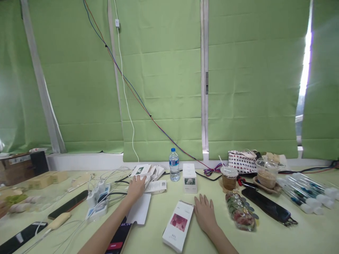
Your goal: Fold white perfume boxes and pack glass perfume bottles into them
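Note:
My left hand (137, 187) reaches onto a loose pile of white cartons (154, 173), its fingers extended over the nearest ones. Whether the fingertips grip a carton is hard to see. Under that wrist lies a white card or flattened carton (141, 209), partly covering a phone with a lit screen (119, 235). My right hand (205, 213) rests flat on the table with fingers spread. Beside its fingertips lies a white box with a pink flower picture (178, 225). A white box with a white flower picture (189, 179) stands upright farther back.
A water bottle (174, 165) stands behind the boxes. On the right are an iced drink (229, 177), wrapped round items (241, 213), a black pouch (267, 204) and clear tubes (304, 192). A power strip (99, 201) with tangled cables and dark phones (68, 204) occupy the left.

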Motion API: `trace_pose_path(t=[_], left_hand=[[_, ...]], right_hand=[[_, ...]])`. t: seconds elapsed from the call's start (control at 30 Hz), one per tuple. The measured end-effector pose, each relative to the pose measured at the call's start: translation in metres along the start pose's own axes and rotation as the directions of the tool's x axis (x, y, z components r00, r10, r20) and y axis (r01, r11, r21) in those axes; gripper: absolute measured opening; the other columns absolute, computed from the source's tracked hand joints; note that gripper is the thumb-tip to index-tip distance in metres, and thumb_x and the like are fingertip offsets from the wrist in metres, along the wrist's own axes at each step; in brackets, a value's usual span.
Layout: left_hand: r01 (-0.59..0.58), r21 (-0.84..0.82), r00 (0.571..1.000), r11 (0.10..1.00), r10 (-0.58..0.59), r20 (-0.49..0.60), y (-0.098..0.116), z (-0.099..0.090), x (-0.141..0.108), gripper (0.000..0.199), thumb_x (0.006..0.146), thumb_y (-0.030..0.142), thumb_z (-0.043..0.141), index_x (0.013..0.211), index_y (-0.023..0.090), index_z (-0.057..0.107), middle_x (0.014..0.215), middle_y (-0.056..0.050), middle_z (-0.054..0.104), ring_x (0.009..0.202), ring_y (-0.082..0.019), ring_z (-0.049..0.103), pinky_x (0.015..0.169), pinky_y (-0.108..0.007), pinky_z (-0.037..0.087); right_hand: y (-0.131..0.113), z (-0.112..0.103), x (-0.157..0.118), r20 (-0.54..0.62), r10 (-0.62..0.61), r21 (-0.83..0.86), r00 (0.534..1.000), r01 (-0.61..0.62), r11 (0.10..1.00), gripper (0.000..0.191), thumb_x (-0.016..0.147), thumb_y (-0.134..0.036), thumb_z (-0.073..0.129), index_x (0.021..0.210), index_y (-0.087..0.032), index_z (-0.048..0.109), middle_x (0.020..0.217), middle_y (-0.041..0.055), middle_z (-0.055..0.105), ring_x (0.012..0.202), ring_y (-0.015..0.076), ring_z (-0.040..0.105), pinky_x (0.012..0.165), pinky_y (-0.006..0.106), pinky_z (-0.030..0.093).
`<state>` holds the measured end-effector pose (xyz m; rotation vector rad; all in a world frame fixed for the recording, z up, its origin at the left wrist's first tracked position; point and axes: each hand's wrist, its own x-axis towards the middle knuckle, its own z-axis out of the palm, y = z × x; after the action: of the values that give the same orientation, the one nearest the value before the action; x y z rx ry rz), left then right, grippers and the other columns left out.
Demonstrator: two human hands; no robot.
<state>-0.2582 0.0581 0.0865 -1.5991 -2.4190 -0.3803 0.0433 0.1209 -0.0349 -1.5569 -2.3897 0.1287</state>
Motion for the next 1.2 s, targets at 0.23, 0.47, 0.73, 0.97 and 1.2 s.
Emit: trace_pose_path(t=[0.23, 0.47, 0.73, 0.97, 1.2], left_hand=[[0.037, -0.115, 0.992, 0.993, -0.023, 0.122, -0.013, 0.017, 0.019, 0.031, 0.09, 0.032, 0.056, 0.117, 0.017, 0.055, 0.118, -0.008, 0.059, 0.098, -0.021, 0.061, 0.083, -0.042, 0.053], [0.033, -0.67, 0.99, 0.742, -0.116, -0.079, -0.019, -0.029, 0.024, 0.027, 0.084, 0.03, 0.056, 0.108, 0.019, 0.052, 0.109, -0.012, 0.063, 0.109, -0.031, 0.057, 0.082, -0.04, 0.05], [0.007, -0.999, 1.0, 0.041, -0.025, 0.006, 0.005, -0.065, 0.003, 0.035, 0.077, 0.022, 0.065, 0.109, 0.022, 0.052, 0.108, -0.007, 0.067, 0.087, -0.02, 0.068, 0.076, -0.034, 0.058], [0.143, -0.955, 0.989, -0.259, 0.006, 0.146, 0.007, -0.064, -0.004, 0.032, 0.079, 0.001, 0.056, 0.107, 0.015, 0.059, 0.099, -0.01, 0.07, 0.089, -0.022, 0.069, 0.078, -0.035, 0.059], [0.267, -0.878, 0.88, -0.398, -0.27, 0.39, -0.013, -0.034, 0.015, 0.026, 0.09, 0.017, 0.055, 0.116, 0.013, 0.055, 0.113, -0.011, 0.062, 0.095, -0.021, 0.064, 0.079, -0.04, 0.055]], right_hand=[[-0.001, 0.001, 0.001, -0.018, 0.002, 0.029, 1.0, -0.002, 1.0, 0.046, 0.095, -0.029, 0.03, 0.136, -0.02, 0.049, 0.146, 0.012, 0.043, 0.137, 0.032, 0.031, 0.109, 0.052, 0.019], [-0.001, 0.002, 0.0, -0.024, 0.009, 0.035, 1.0, -0.008, 0.999, 0.046, 0.094, -0.028, 0.032, 0.136, -0.02, 0.049, 0.146, 0.0138, 0.042, 0.136, 0.034, 0.032, 0.108, 0.054, 0.019], [-0.001, -0.002, -0.003, -0.042, -0.018, 0.04, 0.999, 0.02, 0.999, 0.046, 0.093, -0.027, 0.032, 0.134, -0.018, 0.052, 0.144, 0.0152, 0.044, 0.135, 0.0349, 0.034, 0.108, 0.054, 0.021], [-0.002, -0.003, -0.003, -0.045, -0.014, 0.028, 0.999, 0.015, 1.0, 0.046, 0.093, -0.026, 0.033, 0.133, -0.019, 0.053, 0.144, 0.0144, 0.045, 0.135, 0.034, 0.036, 0.107, 0.054, 0.023], [0.0, 0.002, -0.002, -0.04, -0.014, 0.027, 0.999, 0.015, 1.0, 0.046, 0.094, -0.027, 0.029, 0.134, -0.02, 0.051, 0.145, 0.0137, 0.044, 0.136, 0.0329, 0.034, 0.108, 0.053, 0.021]])
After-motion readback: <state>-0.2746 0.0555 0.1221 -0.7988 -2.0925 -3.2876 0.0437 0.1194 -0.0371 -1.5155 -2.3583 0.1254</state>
